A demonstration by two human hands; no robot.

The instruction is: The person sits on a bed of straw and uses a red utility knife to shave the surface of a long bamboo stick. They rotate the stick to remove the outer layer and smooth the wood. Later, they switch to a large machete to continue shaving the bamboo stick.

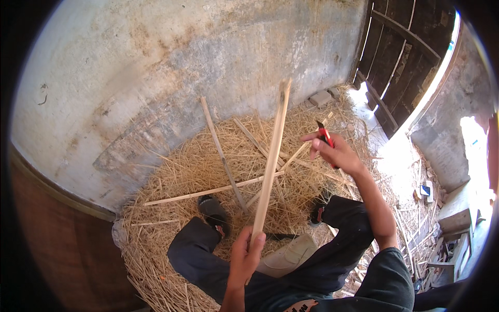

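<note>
My left hand (245, 258) is closed round the lower end of a long, pale bamboo strip (271, 169). The strip rises from my lap, leaning slightly right, and its darker far end points toward the wall. To the right of it, my right hand (339, 155) grips a red and black utility knife (325, 136), its dark blade pointing up and away from me. Knife and strip are apart. A light-coloured pad or cloth (289, 256) lies between my legs, partly hidden by my left hand and the strip.
Straw-like shavings (182, 179) cover the floor round my dark shoes (212, 212). Several loose strips lie there, one thin strip (213, 195) crossing in front of me. A stained wall (197, 62) stands ahead, a dark plank door (403, 57) at far right, wooden furniture (457, 221) at right.
</note>
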